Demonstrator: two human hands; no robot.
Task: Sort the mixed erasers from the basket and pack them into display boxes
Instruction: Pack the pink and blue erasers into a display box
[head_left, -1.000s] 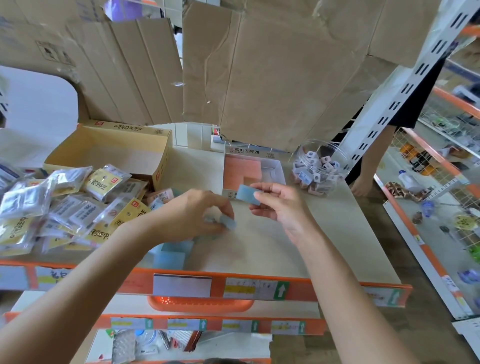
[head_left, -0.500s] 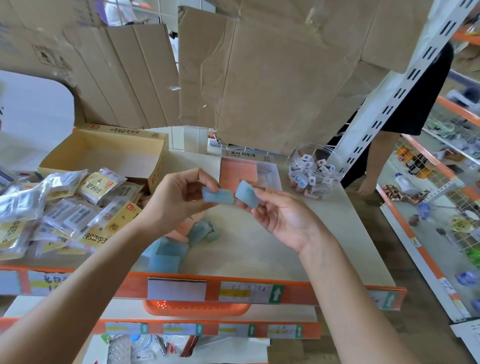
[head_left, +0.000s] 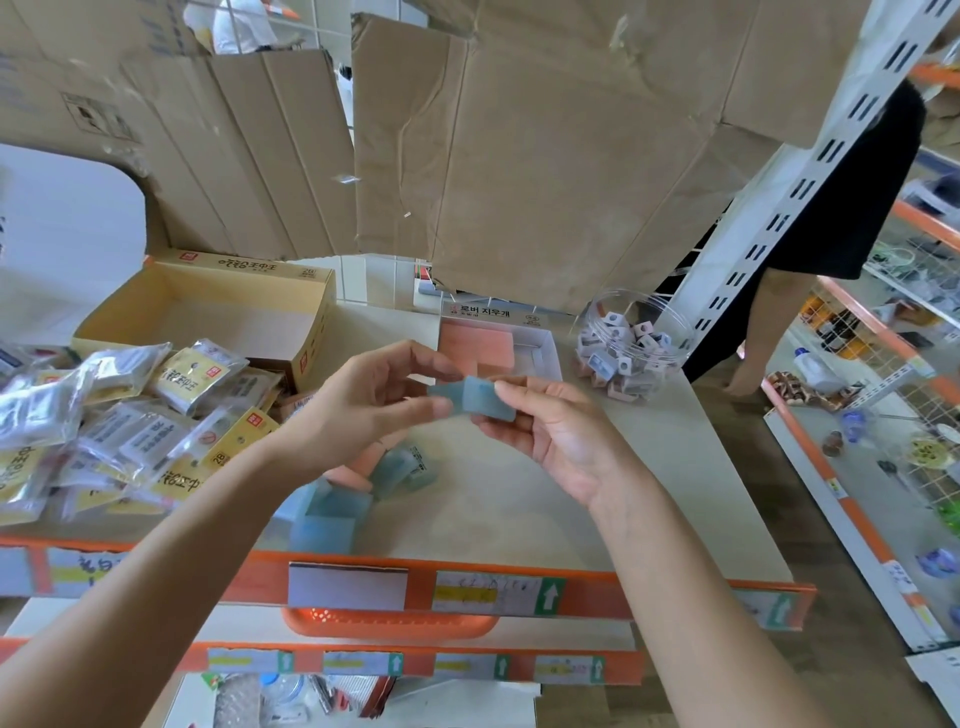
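Edge to edge above the shelf (head_left: 519, 509).
Our left hand (head_left: 363, 410) pinches one blue eraser (head_left: 442, 392); our right hand (head_left: 550, 436) pinches a second blue eraser (head_left: 488, 399), the two touching.

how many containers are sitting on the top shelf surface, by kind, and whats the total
yellow cardboard box: 1
white display box: 1
clear plastic jar: 1
total: 3

2 blue erasers (head_left: 488, 399) (held), 2 disp. boxes (head_left: 208, 322), 1 jar (head_left: 641, 319), 1 basket (head_left: 389, 623).
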